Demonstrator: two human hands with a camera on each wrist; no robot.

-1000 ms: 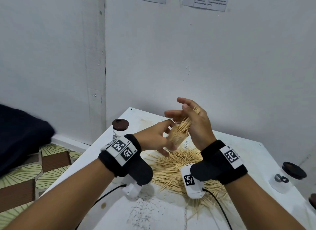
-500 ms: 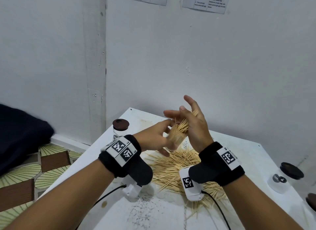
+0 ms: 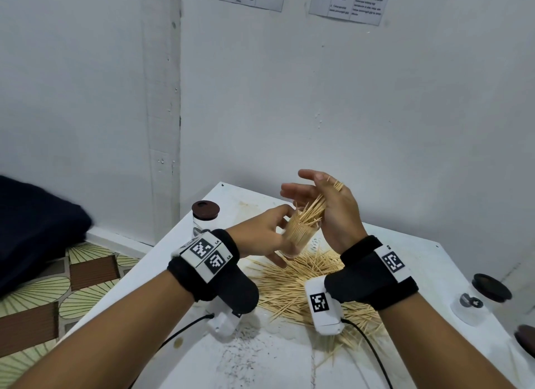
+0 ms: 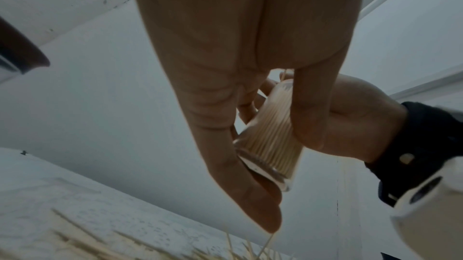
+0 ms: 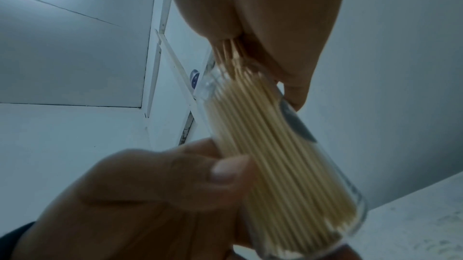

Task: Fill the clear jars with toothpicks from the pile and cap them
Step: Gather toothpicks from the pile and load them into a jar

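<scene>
A clear jar (image 3: 299,235) was held tilted above the tabletop (image 3: 289,357) by the left hand (image 3: 260,238), whose thumb and fingers were curled round its lower wall. It was already packed nearly full of toothpicks, as the right wrist view showed plainly. A small bundle of toothpicks (image 3: 314,207) was being fed into its mouth by the right hand (image 3: 333,212); the bundle was pressed against the palm while the fingers were spread and mostly straight — whether any finger was actually clamped on the bundle could not be told. No cap was seen on this jar, so capping was judged to be left for it. A large pile of toothpicks (image 3: 304,284) was spread on the tabletop beneath both wrists, so plenty of stock was left. 1 jar with a dark cap (image 3: 206,215) stood at the far left corner, and a 2nd capped jar (image 3: 480,299) stood near the right edge; their contents could not be made out, so it could not be said whether they were finished. The task was judged to be underway — 1 jar close to done.
</scene>
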